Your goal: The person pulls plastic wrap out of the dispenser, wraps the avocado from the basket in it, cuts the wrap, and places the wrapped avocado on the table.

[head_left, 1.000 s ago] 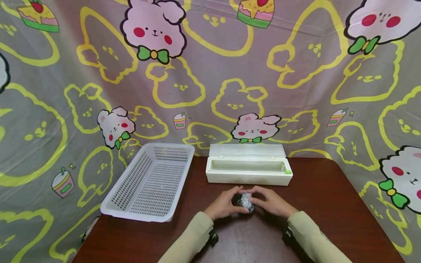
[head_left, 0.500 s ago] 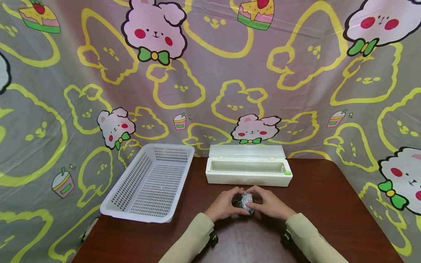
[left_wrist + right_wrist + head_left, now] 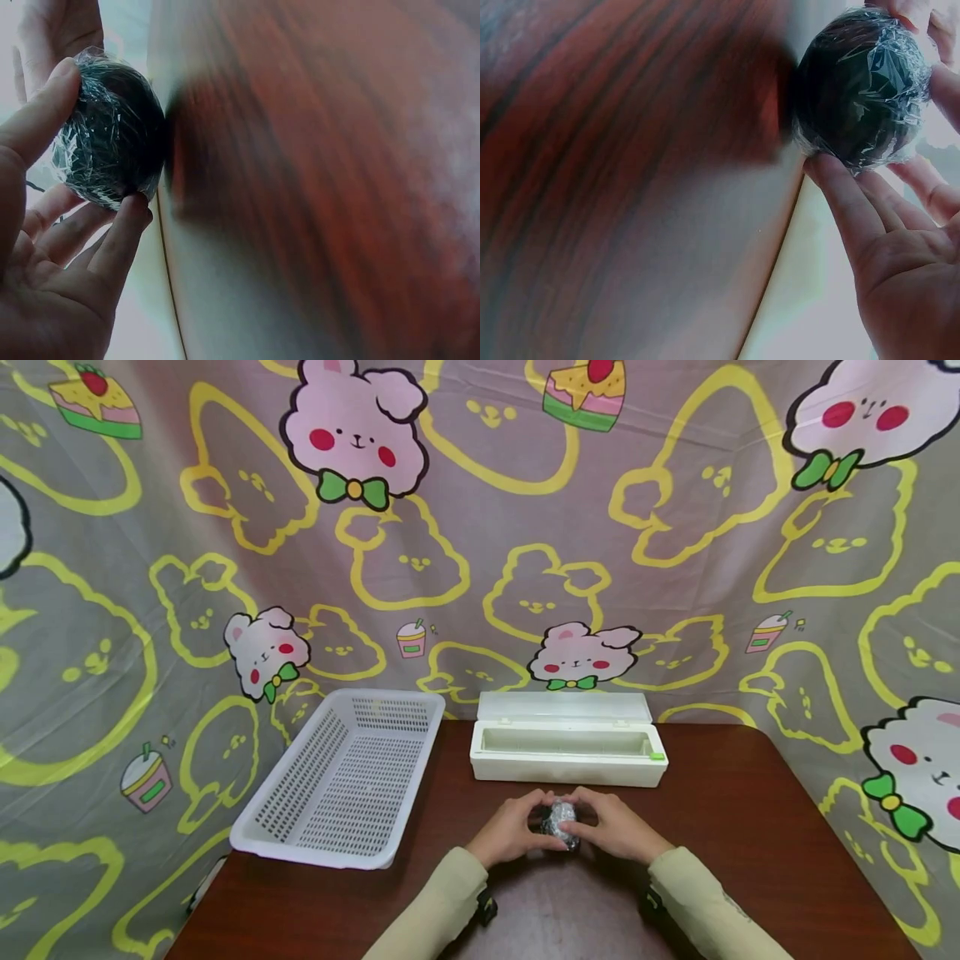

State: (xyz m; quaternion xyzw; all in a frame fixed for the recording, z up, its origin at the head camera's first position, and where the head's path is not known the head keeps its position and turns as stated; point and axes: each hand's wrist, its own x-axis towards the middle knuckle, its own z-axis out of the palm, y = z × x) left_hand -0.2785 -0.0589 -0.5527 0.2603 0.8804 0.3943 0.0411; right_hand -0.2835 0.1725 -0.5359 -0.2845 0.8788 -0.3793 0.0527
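Note:
A dark, round object (image 3: 562,817) bundled in crinkled cling film is between both hands on the table, in the middle of the head view. My left hand (image 3: 512,829) holds its left side, with the thumb near and the fingers curled behind. From the opposite side my right hand (image 3: 621,828) grips it, its thumb pressed over the film. In the left wrist view, fingertips touch the lower edge of the wrapped ball (image 3: 112,131), which sits right at the tabletop. The right wrist view shows the shiny film wrinkled over the dark ball (image 3: 862,90); what is inside stays unclear.
Behind the hands stands a long white box (image 3: 567,771) with its clear lid (image 3: 562,707) raised and a green tab at the right end. A white perforated basket (image 3: 397,814) sits on the left of the brown table (image 3: 720,802). A patterned cloth (image 3: 480,527) hangs around the table.
The right thumb has shifted slightly left and down over the wrapped ball. Both hands keep their hold in nearly the same place; the box and basket stay put.

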